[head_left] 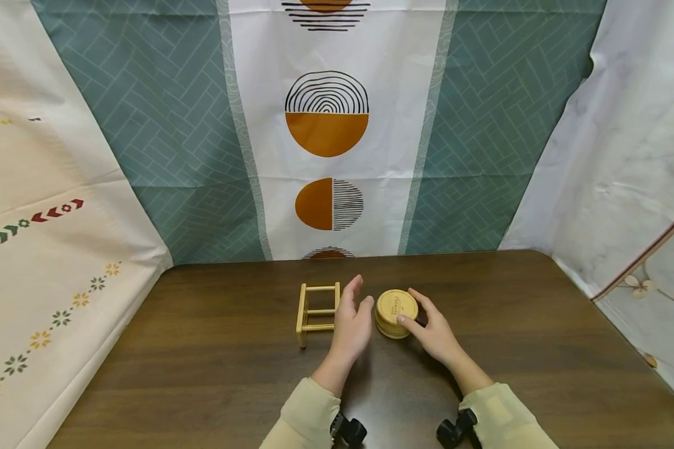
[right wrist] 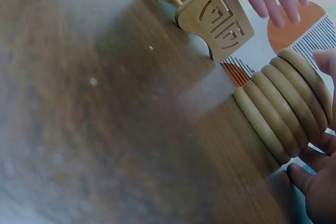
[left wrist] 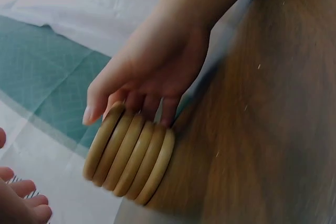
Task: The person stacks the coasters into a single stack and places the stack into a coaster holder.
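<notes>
A stack of round wooden coasters (head_left: 395, 305) stands upright on the table, with lettering on the top one. My right hand (head_left: 437, 337) holds the stack from the right, thumb at the near edge of its top and index fingertip by the far edge. In the left wrist view the other fingers lie partly hidden behind the coasters (left wrist: 131, 153). My left hand (head_left: 352, 324) is raised with fingers extended and nothing in it, between the stack and a wooden coaster rack (head_left: 302, 315). Cut-out patterns show on the rack's end panels (right wrist: 215, 19) in the right wrist view.
The dark wooden table (head_left: 213, 362) ends at a hanging green and white cloth (head_left: 337, 168) at the back. Pale cloths hang at the left (head_left: 62, 280) and right (head_left: 623, 156). The left hand overlaps the rack's right side in the head view.
</notes>
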`<state>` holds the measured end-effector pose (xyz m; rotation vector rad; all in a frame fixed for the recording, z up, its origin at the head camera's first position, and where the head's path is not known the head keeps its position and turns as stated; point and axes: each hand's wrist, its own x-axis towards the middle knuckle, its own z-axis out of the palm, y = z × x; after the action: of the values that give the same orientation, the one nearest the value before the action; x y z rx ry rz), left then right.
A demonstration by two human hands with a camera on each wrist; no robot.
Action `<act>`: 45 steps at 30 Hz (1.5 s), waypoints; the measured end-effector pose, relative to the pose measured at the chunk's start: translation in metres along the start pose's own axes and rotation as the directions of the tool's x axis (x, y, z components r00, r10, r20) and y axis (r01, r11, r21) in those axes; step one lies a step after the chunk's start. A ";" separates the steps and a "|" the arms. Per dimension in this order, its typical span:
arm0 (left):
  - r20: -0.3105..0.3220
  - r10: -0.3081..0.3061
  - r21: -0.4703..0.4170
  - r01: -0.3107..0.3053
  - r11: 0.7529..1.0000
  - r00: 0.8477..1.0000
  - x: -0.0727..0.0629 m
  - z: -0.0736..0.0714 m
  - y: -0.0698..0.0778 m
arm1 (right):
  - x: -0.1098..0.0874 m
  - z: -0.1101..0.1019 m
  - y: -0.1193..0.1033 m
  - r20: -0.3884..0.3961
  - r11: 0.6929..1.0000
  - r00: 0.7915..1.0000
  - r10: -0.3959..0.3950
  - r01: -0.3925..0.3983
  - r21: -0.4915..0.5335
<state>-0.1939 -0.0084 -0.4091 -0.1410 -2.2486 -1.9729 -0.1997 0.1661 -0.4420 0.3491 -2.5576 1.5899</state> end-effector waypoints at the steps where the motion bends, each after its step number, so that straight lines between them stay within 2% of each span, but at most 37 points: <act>1: 0.014 -0.018 0.006 0.018 1.000 1.000 -0.001 0.003 -0.001 | 0.001 0.001 0.005 -0.005 1.000 1.000 -0.005 0.005 0.004; 5: 0.072 -0.117 0.033 0.115 0.993 0.990 -0.003 0.013 -0.008 | 0.005 0.006 0.024 -0.012 1.000 1.000 -0.016 0.016 0.024; 8: 0.096 -0.177 0.050 0.173 0.984 0.980 -0.005 0.019 -0.015 | 0.006 0.007 0.028 -0.014 0.999 0.999 -0.032 0.033 0.043; 18: 0.121 -0.269 -0.041 0.275 0.960 0.956 0.000 0.025 -0.025 | 0.009 0.002 0.027 -0.054 1.000 0.998 -0.026 0.027 0.016; 24: 0.116 -0.320 -0.085 0.330 0.940 0.940 0.002 0.023 -0.024 | 0.010 0.000 0.026 -0.090 1.000 0.996 0.025 -0.024 0.011; 28: 0.135 -0.349 -0.155 0.368 0.917 0.927 0.003 0.022 -0.022 | 0.012 -0.001 0.025 -0.089 0.996 0.994 0.071 -0.066 0.052; 32: 0.150 -0.356 -0.243 0.384 0.891 0.922 0.003 0.022 -0.023 | 0.012 -0.001 0.024 -0.075 0.986 0.988 0.132 -0.123 0.115; 35: 0.142 -0.361 -0.298 0.388 0.872 0.921 0.003 0.022 -0.024 | 0.011 -0.001 0.023 -0.079 0.981 0.984 0.158 -0.147 0.123; 45: 0.070 -0.382 -0.424 0.375 0.825 0.921 0.003 0.026 -0.027 | 0.011 0.001 0.025 -0.156 0.982 0.978 0.141 -0.118 0.146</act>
<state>-0.2022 0.0139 -0.4383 0.3050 -1.8983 -2.6443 -0.2161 0.1748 -0.4618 0.0577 -2.3985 1.7623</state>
